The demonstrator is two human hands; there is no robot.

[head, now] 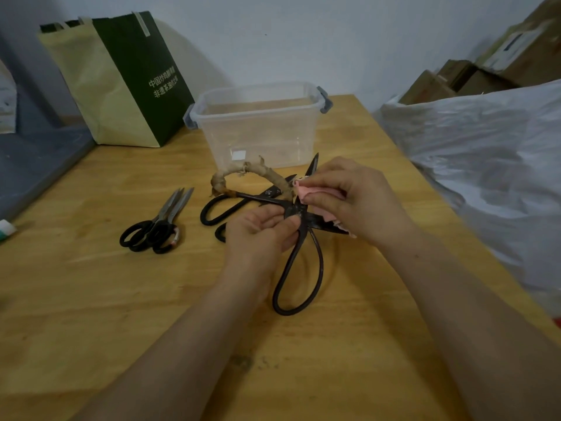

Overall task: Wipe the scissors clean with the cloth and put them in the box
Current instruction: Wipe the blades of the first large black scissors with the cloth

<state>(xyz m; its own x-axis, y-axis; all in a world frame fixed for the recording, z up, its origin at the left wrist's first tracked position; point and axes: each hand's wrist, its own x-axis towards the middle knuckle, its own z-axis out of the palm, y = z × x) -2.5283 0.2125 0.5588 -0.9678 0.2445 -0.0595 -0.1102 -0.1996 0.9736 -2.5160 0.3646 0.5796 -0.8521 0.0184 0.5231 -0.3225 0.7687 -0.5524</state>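
Head view: the left hand point(261, 232) pinches the pivot of the black iron scissors point(299, 268) between thumb and curled fingers. The right hand point(355, 199) grips a folded pink cloth point(306, 192), fingers pressed together around it, on the blade that points away from the person. This pair is spread wide into a cross. One blade tip points toward the box and the other blade lies under the right hand. One loop handle faces the person and the other shows just left of the left hand. Whether the pair rests on the wooden table point(91, 299) cannot be told.

Just behind the grip lie the rag-wrapped scissors point(249, 177), between the held pair and the clear plastic box point(258, 115). The box stands open-topped near the table's far edge.

To the left, well apart, the black-handled office scissors point(154, 226) lie overlapped.

Edges: the right table edge runs close beside the right forearm, with a white plastic sack point(485, 162) against it. The left edge meets a grey surface point(36, 165). Broad bare wood lies in front of the person and at front left.

Count: two iron pairs, apparently two office pairs (not certain), one cloth and one box. One green-and-yellow paper bag point(121, 80) stands at the far left.
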